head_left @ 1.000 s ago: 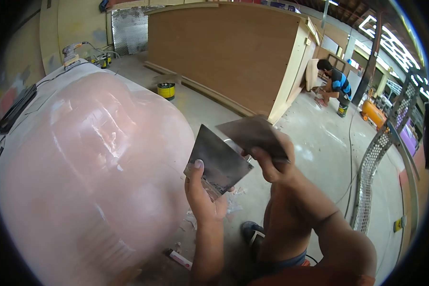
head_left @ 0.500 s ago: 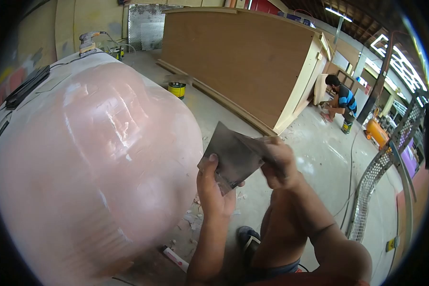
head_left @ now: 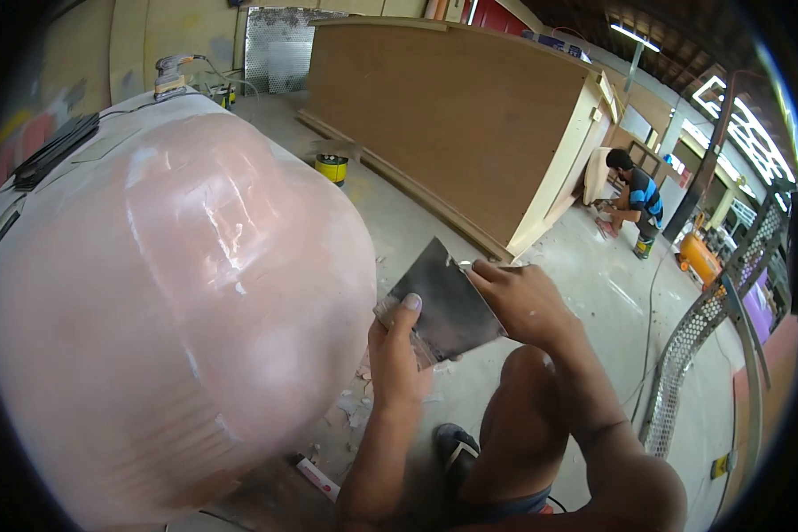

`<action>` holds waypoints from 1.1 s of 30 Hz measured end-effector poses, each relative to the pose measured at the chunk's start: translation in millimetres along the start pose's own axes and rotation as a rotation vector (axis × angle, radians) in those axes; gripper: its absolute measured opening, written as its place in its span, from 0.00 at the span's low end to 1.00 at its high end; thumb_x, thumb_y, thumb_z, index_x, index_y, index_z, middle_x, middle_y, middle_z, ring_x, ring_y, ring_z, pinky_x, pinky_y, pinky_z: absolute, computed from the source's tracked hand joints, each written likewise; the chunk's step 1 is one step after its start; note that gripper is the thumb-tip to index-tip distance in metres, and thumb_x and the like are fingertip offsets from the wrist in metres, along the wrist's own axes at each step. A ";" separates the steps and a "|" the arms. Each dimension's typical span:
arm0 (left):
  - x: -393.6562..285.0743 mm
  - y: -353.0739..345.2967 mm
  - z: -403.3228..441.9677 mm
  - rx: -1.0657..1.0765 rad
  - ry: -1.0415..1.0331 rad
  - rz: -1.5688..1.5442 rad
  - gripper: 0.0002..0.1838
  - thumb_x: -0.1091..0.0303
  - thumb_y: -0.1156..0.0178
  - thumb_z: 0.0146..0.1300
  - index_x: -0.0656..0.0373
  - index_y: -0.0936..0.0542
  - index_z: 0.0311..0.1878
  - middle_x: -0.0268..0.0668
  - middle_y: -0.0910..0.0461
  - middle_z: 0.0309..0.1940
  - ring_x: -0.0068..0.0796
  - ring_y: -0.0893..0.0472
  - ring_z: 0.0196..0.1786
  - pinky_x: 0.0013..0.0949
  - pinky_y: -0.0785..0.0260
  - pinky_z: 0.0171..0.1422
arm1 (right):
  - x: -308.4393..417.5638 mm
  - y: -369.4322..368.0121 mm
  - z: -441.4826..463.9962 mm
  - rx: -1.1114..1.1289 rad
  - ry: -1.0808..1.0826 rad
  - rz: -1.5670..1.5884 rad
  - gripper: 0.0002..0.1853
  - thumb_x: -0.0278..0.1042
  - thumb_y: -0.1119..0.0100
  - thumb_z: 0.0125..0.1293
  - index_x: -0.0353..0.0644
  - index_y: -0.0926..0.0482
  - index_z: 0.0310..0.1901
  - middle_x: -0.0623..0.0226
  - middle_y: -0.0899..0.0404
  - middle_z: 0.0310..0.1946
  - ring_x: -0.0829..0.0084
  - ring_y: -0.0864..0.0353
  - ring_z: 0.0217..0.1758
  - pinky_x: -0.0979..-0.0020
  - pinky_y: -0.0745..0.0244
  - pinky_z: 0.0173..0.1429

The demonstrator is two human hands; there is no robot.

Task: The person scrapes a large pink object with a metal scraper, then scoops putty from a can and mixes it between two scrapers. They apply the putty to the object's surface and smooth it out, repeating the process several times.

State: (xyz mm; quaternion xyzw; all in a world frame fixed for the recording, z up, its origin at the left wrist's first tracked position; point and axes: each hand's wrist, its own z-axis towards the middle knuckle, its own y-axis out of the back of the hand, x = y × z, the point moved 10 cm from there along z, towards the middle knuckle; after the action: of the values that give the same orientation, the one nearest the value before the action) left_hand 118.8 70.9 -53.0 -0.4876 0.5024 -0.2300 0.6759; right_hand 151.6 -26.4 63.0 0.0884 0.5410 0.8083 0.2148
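The left hand (head_left: 399,346) is closed on the lower left edge of a dark square plate (head_left: 457,310), the thumb pressed flat on its face and the fingers behind. The plate lies just above and to the right of that thumb, tilted, one corner pointing up. The right hand (head_left: 532,306) is at the plate's right side, fingers curled around a thin flat piece (head_left: 521,266) seen nearly edge-on and mostly hidden; whether this piece touches the plate cannot be told.

To the left of the left hand swells a large, smooth pink shape (head_left: 257,332) with whitish streaks, apart from the plate. Below, pale flakes (head_left: 356,410) are scattered on the floor (head_left: 594,372), with a white and pink tube (head_left: 317,479) nearby. Beyond the pink shape, a sander (head_left: 171,80) stands on a white surface (head_left: 137,113), dark sheets (head_left: 58,152) to its left. Further off are a yellow-banded can (head_left: 331,170), a big brown box (head_left: 443,115) and a crouching person (head_left: 643,197).
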 end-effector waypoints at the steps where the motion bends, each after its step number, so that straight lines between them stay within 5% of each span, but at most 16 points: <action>1: 2.2 -1.7 -0.1 0.010 0.004 0.007 0.18 0.62 0.42 0.63 0.66 0.26 0.51 0.42 0.20 0.38 0.35 0.17 0.35 0.38 0.24 0.28 | -10.3 -7.5 -4.2 0.056 -0.025 -0.013 0.28 0.27 0.41 0.55 0.48 0.32 0.61 0.60 0.21 0.39 0.53 0.19 0.34 0.57 0.23 0.38; 6: 21.7 23.2 7.8 -0.016 0.021 -0.067 0.22 0.61 0.39 0.61 0.61 0.27 0.55 0.40 0.22 0.48 0.35 0.21 0.49 0.42 0.25 0.50 | -58.3 22.5 -47.3 -0.295 -0.094 0.412 0.22 0.21 0.41 0.58 0.44 0.27 0.56 0.54 0.20 0.41 0.53 0.17 0.34 0.62 0.21 0.39; 7: 46.2 46.2 13.8 -0.164 0.087 -0.111 0.25 0.58 0.38 0.60 0.59 0.28 0.58 0.41 0.26 0.55 0.37 0.26 0.58 0.43 0.29 0.60 | -54.5 23.1 -56.9 -0.420 0.086 0.525 0.25 0.17 0.41 0.54 0.42 0.27 0.55 0.53 0.19 0.42 0.52 0.17 0.37 0.62 0.22 0.41; 10: 83.9 74.2 26.2 -0.098 0.078 -0.115 0.31 0.80 0.40 0.57 0.59 0.35 0.65 0.43 0.34 0.63 0.40 0.32 0.64 0.43 0.34 0.66 | -41.0 -39.4 -61.3 -0.042 0.217 0.338 0.36 0.28 0.36 0.53 0.44 0.36 0.66 0.54 0.27 0.52 0.51 0.24 0.49 0.56 0.26 0.49; 14: 92.0 46.4 9.7 -0.044 0.033 0.287 0.35 0.77 0.37 0.52 0.68 0.37 0.65 0.51 0.34 0.61 0.48 0.30 0.61 0.47 0.34 0.65 | -82.1 -147.9 -101.4 0.412 -0.147 0.191 0.22 0.30 0.45 0.59 0.42 0.31 0.57 0.55 0.23 0.37 0.49 0.20 0.39 0.54 0.24 0.46; 17: 93.0 73.3 14.4 -0.265 -0.007 0.321 0.35 0.75 0.40 0.53 0.68 0.38 0.66 0.54 0.33 0.60 0.49 0.29 0.60 0.48 0.34 0.65 | -116.6 -138.9 -130.4 -0.165 -0.426 0.842 0.09 0.33 0.47 0.65 0.38 0.25 0.43 0.58 0.20 0.34 0.61 0.19 0.31 0.64 0.23 0.30; 18: 74.7 67.3 17.2 0.075 -0.358 0.748 0.34 0.75 0.41 0.54 0.69 0.38 0.66 0.53 0.33 0.59 0.48 0.28 0.60 0.48 0.34 0.65 | -117.6 -147.0 -140.6 -0.166 -0.441 0.845 0.09 0.33 0.47 0.65 0.38 0.25 0.43 0.58 0.20 0.34 0.61 0.19 0.31 0.64 0.23 0.30; 19: 86.9 50.4 -2.5 0.453 -0.713 1.145 0.33 0.75 0.43 0.55 0.69 0.39 0.66 0.53 0.32 0.59 0.47 0.28 0.60 0.48 0.34 0.64 | -128.2 -191.7 -168.0 -0.202 -0.800 1.703 0.09 0.33 0.47 0.66 0.37 0.24 0.41 0.59 0.20 0.29 0.65 0.21 0.24 0.70 0.26 0.23; 20: 102.3 65.9 0.3 0.470 -0.700 1.143 0.33 0.75 0.43 0.55 0.69 0.39 0.66 0.53 0.32 0.59 0.47 0.28 0.60 0.48 0.34 0.64 | -109.0 -227.3 -188.7 -0.232 -1.130 2.573 0.10 0.34 0.48 0.68 0.35 0.23 0.40 0.60 0.20 0.24 0.69 0.23 0.16 0.75 0.29 0.17; 21: 115.4 83.4 9.0 0.455 -0.587 1.076 0.35 0.76 0.44 0.53 0.69 0.39 0.67 0.53 0.33 0.59 0.47 0.28 0.60 0.47 0.34 0.65 | -83.9 -204.3 -180.6 0.134 -0.589 3.029 0.12 0.34 0.46 0.67 0.31 0.23 0.39 0.64 0.25 0.15 0.75 0.31 0.06 0.79 0.39 0.08; 24: 162.4 113.9 19.0 0.414 -0.392 1.065 0.37 0.78 0.44 0.51 0.67 0.41 0.68 0.53 0.34 0.60 0.47 0.30 0.61 0.47 0.36 0.66 | -56.7 -229.8 -195.9 0.310 -0.759 3.133 0.12 0.35 0.46 0.68 0.32 0.23 0.39 0.66 0.27 0.12 0.77 0.36 0.03 0.78 0.40 0.05; 26: 173.5 119.9 15.1 0.379 -0.308 1.118 0.38 0.79 0.45 0.50 0.66 0.41 0.69 0.53 0.35 0.60 0.47 0.31 0.61 0.47 0.37 0.66 | -64.9 -245.6 -212.2 0.101 -1.097 3.007 0.11 0.36 0.46 0.68 0.35 0.23 0.35 0.69 0.28 0.12 0.81 0.35 0.05 0.79 0.36 0.08; 28: 176.6 84.7 0.6 0.650 -0.406 1.091 0.40 0.82 0.48 0.48 0.62 0.42 0.70 0.54 0.37 0.60 0.47 0.33 0.63 0.46 0.38 0.67 | -115.9 -263.7 -234.2 -0.524 -1.511 2.630 0.09 0.36 0.45 0.67 0.39 0.23 0.34 0.72 0.29 0.12 0.82 0.35 0.07 0.79 0.33 0.10; 29: 200.1 121.0 18.4 0.392 -0.002 0.851 0.40 0.85 0.51 0.48 0.61 0.42 0.70 0.54 0.38 0.59 0.47 0.34 0.63 0.47 0.40 0.68 | -128.8 -266.0 -254.3 -0.810 -1.727 2.415 0.10 0.37 0.45 0.69 0.40 0.26 0.32 0.73 0.34 0.09 0.85 0.43 0.04 0.83 0.44 0.07; 30: 199.8 118.8 17.4 0.392 0.003 0.851 0.40 0.85 0.51 0.48 0.61 0.42 0.70 0.54 0.38 0.59 0.47 0.34 0.63 0.47 0.40 0.68 | -127.5 -257.9 -258.1 -0.813 -1.733 2.414 0.10 0.37 0.45 0.69 0.40 0.26 0.32 0.73 0.34 0.09 0.85 0.43 0.04 0.83 0.44 0.07; 33: 184.3 74.7 4.6 0.524 -0.406 1.002 0.37 0.85 0.50 0.51 0.63 0.41 0.69 0.53 0.38 0.57 0.47 0.33 0.62 0.47 0.39 0.68 | -94.9 -216.6 -227.7 -0.134 -0.945 2.771 0.07 0.33 0.43 0.67 0.42 0.24 0.32 0.76 0.33 0.10 0.84 0.39 0.06 0.83 0.38 0.11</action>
State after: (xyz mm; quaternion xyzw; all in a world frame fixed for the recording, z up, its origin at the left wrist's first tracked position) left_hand 181.4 -43.4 -203.2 -0.0428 0.4585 0.0980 0.8822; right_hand 205.3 -189.1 -217.0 0.7674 -0.1316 0.2834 -0.5599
